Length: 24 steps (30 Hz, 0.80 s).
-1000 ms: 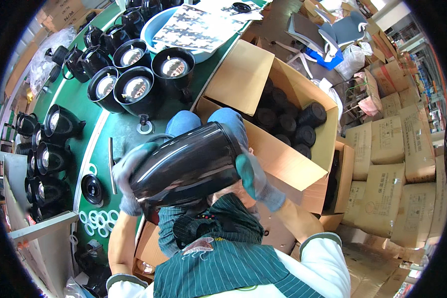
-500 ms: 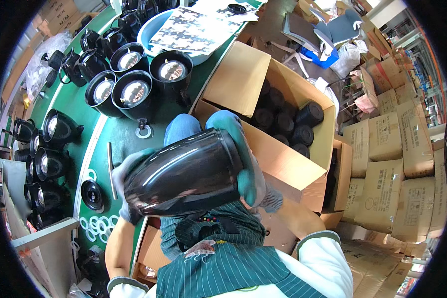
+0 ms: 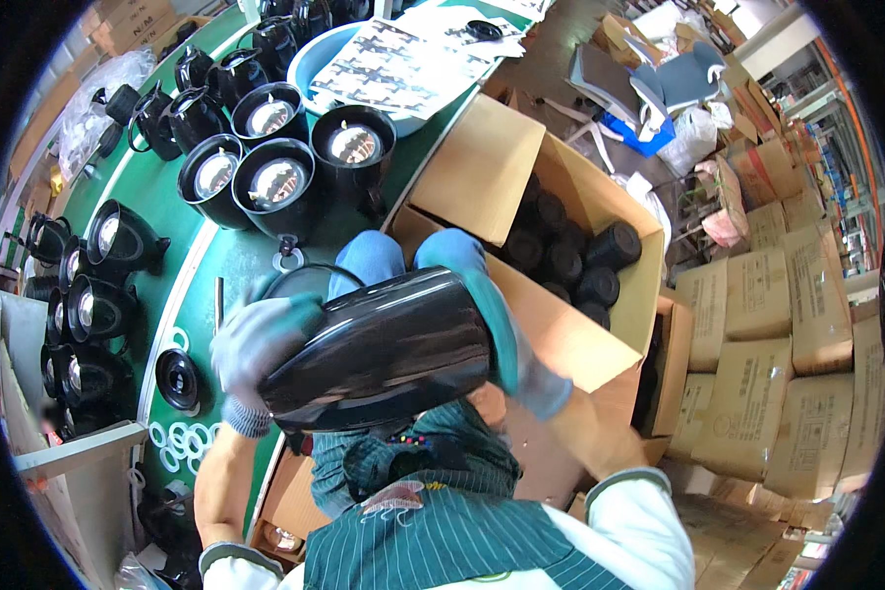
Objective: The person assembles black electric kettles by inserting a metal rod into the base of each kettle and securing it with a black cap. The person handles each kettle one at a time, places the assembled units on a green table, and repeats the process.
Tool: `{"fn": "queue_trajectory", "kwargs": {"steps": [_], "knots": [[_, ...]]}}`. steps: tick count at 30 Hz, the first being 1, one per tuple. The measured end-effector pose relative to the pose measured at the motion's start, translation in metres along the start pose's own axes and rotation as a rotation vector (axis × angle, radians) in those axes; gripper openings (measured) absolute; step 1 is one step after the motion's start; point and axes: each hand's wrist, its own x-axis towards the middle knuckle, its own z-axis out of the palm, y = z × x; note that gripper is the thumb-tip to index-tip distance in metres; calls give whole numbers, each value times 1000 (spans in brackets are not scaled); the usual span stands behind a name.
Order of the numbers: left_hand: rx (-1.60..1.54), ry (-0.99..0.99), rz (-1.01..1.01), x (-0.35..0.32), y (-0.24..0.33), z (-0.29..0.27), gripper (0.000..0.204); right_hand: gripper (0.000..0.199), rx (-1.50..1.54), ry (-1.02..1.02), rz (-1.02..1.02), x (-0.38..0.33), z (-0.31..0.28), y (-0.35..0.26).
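Note:
A glossy black vacuum jug (image 3: 388, 349) lies on its side across my lap, held between both gloved hands. My left hand (image 3: 265, 339), in a grey and green glove, is closed around its narrower left end, somewhat blurred. At the wide right end my right hand (image 3: 516, 344) grips the jug, its palm against the end and some fingers hidden. A thin black handle loop (image 3: 310, 270) shows on the jug's far side. Beside my left hand, on the green table, are a round black lid (image 3: 179, 380) and several white rings (image 3: 182, 442).
Several upturned black jugs (image 3: 275, 182) with shiny insides stand on the green table (image 3: 197, 295); more line its left side. A blue basin (image 3: 310, 64) bears printed sheets (image 3: 393, 69). To my right, an open carton (image 3: 610, 364) holds black cylindrical parts (image 3: 560, 261). Stacked cartons (image 3: 747, 413) stand beyond.
The jug has turned about its length, bringing the handle loop into sight on its far side. My left hand has shifted up onto the jug's end. The whole view has tilted slightly.

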Motion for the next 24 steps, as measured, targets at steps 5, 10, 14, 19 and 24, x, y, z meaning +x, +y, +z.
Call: {"fn": "queue_trajectory", "kwargs": {"steps": [5,10,14,19,24], "knots": [[-548,-144,-764,-3,6,-6,33,87,-767,-232,73,-10,14,-47],[-854,-147,-874,-20,6,14,41,88,-829,-151,-136,9,53,-42],[-302,-6,-381,-6,-9,0,36,89,-575,59,-40,13,52,-43],[-488,3,-723,-21,-5,10,35,90,-900,-170,-121,30,91,-72],[-821,-81,-981,-28,3,27,32,95,-906,-227,-355,19,69,-53]]}}
